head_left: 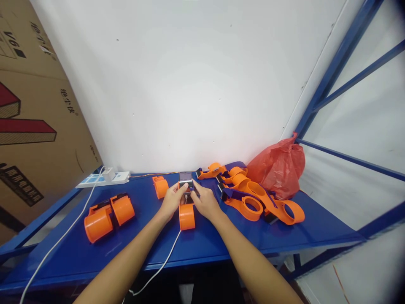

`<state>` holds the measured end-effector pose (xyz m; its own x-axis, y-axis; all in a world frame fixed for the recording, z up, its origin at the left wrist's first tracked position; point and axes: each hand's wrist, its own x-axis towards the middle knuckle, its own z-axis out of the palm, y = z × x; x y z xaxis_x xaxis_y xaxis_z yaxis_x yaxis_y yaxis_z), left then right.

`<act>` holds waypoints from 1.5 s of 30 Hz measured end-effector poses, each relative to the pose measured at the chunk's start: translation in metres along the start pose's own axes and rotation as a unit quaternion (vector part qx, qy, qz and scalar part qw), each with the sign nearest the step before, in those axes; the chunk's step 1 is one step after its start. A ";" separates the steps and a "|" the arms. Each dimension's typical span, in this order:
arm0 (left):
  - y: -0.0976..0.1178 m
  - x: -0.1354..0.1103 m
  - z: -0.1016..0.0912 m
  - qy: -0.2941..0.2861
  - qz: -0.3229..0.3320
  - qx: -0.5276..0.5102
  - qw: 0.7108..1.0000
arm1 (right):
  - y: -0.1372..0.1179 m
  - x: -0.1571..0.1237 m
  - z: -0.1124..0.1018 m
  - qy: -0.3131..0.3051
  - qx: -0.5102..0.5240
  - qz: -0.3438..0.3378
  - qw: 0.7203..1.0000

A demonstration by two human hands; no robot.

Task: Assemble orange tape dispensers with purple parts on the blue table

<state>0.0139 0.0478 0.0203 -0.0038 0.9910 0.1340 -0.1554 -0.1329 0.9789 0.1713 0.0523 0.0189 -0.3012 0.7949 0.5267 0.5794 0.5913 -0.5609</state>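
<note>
Both my hands meet at the middle of the blue shelf top (pixel 316 230). My left hand (pixel 171 199) and my right hand (pixel 205 202) pinch a small grey-screened device (pixel 185 177) that sits on an orange cylindrical part (pixel 187 216). The fingers of both hands are closed on the device's front edge. A thin white cable (pixel 161 264) runs from under that part toward me. A single orange cylinder (pixel 160 186) stands just left of my left hand.
A pair of joined orange cylinders (pixel 107 214) lies at the left. A heap of orange and purple handle parts (pixel 253 196) and a red plastic bag (pixel 278 169) fill the right. A white power strip (pixel 103 178) lies at the back left, beside a cardboard box (pixel 34 126).
</note>
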 end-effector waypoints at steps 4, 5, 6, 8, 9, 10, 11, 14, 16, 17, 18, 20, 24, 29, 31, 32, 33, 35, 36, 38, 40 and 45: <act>-0.001 0.000 0.001 0.003 0.002 0.000 1.000 | 0.001 0.000 -0.002 -0.009 -0.009 -0.006 1.000; -0.002 0.001 0.001 0.002 0.001 0.002 1.000 | 0.000 0.000 -0.002 -0.011 -0.010 -0.005 1.000; -0.002 0.001 0.001 0.001 0.000 0.002 1.000 | 0.000 0.000 -0.003 -0.012 -0.007 -0.004 1.000; -0.002 0.001 0.001 0.000 -0.002 -0.003 1.000 | -0.002 0.001 -0.004 -0.013 0.010 0.005 1.000; -0.002 0.001 0.002 0.002 -0.006 -0.010 1.000 | -0.002 0.002 -0.004 -0.014 0.026 0.011 1.000; -0.001 0.000 0.002 0.006 -0.013 -0.022 1.000 | -0.003 0.002 -0.005 -0.017 0.045 0.016 0.999; 0.000 0.000 0.002 0.010 -0.024 -0.038 0.999 | -0.003 0.003 -0.006 -0.024 0.065 0.017 0.997; 0.006 -0.002 0.004 0.028 -0.077 -0.101 0.992 | -0.001 0.004 -0.009 -0.054 0.086 -0.004 0.995; 0.009 -0.003 0.004 0.033 -0.112 -0.134 0.984 | 0.002 0.004 -0.010 -0.067 0.044 -0.021 0.997; 0.010 -0.003 0.005 0.034 -0.124 -0.144 0.981 | 0.004 0.004 -0.009 -0.068 0.011 -0.027 0.997; 0.011 -0.004 0.005 0.032 -0.132 -0.152 0.979 | 0.006 0.003 -0.008 -0.067 -0.023 -0.032 0.997; 0.012 -0.004 0.005 0.023 -0.140 -0.164 0.976 | 0.009 0.003 -0.004 -0.062 -0.088 -0.042 0.993; 0.010 -0.006 0.004 0.000 -0.147 -0.168 0.975 | 0.011 0.001 0.005 -0.060 -0.170 -0.053 0.982; 0.006 -0.005 0.002 -0.016 -0.166 -0.164 0.972 | 0.011 -0.001 0.011 -0.053 -0.214 -0.058 0.974; 0.005 -0.005 0.002 -0.012 -0.167 -0.162 0.972 | 0.011 -0.002 0.012 -0.051 -0.220 -0.061 0.972; 0.004 -0.004 0.002 -0.009 -0.165 -0.161 0.973 | 0.011 -0.002 0.013 -0.051 -0.221 -0.062 0.972; 0.004 -0.004 0.002 -0.008 -0.163 -0.160 0.973 | 0.011 -0.002 0.013 -0.053 -0.221 -0.064 0.972; 0.005 -0.005 0.003 -0.010 -0.161 -0.160 0.974 | 0.012 -0.001 0.013 -0.054 -0.216 -0.065 0.973; 0.005 -0.005 0.003 -0.012 -0.160 -0.158 0.974 | 0.012 -0.001 0.012 -0.052 -0.211 -0.065 0.974; 0.007 -0.005 0.003 -0.009 -0.152 -0.155 0.976 | 0.013 0.000 0.008 -0.048 -0.189 -0.064 0.979; 0.008 -0.005 0.003 0.004 -0.134 -0.149 0.980 | 0.013 0.002 0.001 -0.050 -0.149 -0.064 0.986; 0.007 -0.003 0.001 0.021 -0.073 -0.087 0.993 | 0.014 0.004 -0.015 -0.055 -0.035 -0.068 0.996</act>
<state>0.0139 0.0443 0.0273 -0.0104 0.9998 -0.0171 -0.3253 0.0128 0.9455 0.1895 0.0618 0.0225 -0.4599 0.7200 0.5198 0.5780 0.6870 -0.4403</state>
